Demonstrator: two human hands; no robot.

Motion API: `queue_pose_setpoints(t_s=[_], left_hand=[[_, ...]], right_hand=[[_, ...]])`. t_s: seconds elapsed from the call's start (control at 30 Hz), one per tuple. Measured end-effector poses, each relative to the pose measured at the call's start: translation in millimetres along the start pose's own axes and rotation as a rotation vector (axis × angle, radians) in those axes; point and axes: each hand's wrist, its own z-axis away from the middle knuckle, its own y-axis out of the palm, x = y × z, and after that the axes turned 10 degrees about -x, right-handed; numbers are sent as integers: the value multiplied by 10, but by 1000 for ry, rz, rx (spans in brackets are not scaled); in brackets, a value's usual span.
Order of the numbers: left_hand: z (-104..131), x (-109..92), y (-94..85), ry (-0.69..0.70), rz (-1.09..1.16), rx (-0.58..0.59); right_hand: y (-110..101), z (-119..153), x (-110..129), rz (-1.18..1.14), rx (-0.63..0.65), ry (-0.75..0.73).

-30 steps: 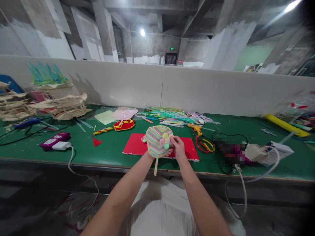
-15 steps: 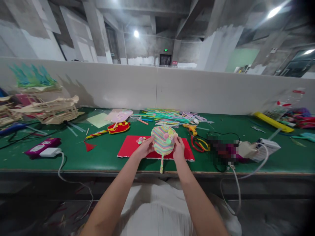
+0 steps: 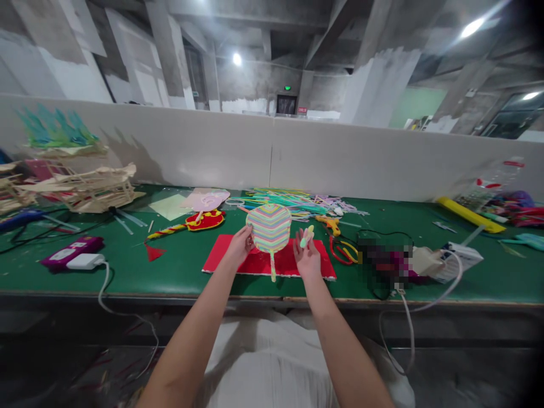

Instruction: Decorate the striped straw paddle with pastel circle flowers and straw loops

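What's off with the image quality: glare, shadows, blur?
Head view: the ceiling lamp at upper right flares into a streak; head view, left: shadow on the white divider; head view, right: pixelation hides things on the green table, and the bottle looks stretched; head view, centre: the fan's stripes stay readable.

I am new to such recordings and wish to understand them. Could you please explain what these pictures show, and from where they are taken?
There is no machine; someone works bare-handed. Every picture comes from one head-worn camera looking forward and down. The left hand holds a striped fan-shaped piece by its edge; the right hand holds a small pastel cluster. Beneath them, a red board lies on the green table. Farther back lie coloured strips and, to the left, a red piece with yellow trim. Near the board's right end is an orange tool, perhaps a glue gun.
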Motion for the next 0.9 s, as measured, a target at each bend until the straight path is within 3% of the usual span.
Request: queue_pose_setpoints(t_s=[0.2, 0.43, 0.63, 0.77, 0.9], left_hand=[[-17, -172, 19, 44, -64, 34], [0, -26, 109, 108, -94, -61], [-39, 65, 256, 244, 17, -188], [-40, 95, 308, 251, 84, -138], [-40, 98, 312, 171, 178, 76]], right_hand=[[-6, 8, 19, 69, 72, -42], [63, 15, -187, 393, 148, -47], [95, 115, -268, 729, 327, -208], [113, 155, -236, 711, 362, -169], [115, 180, -178, 503, 347, 29]])
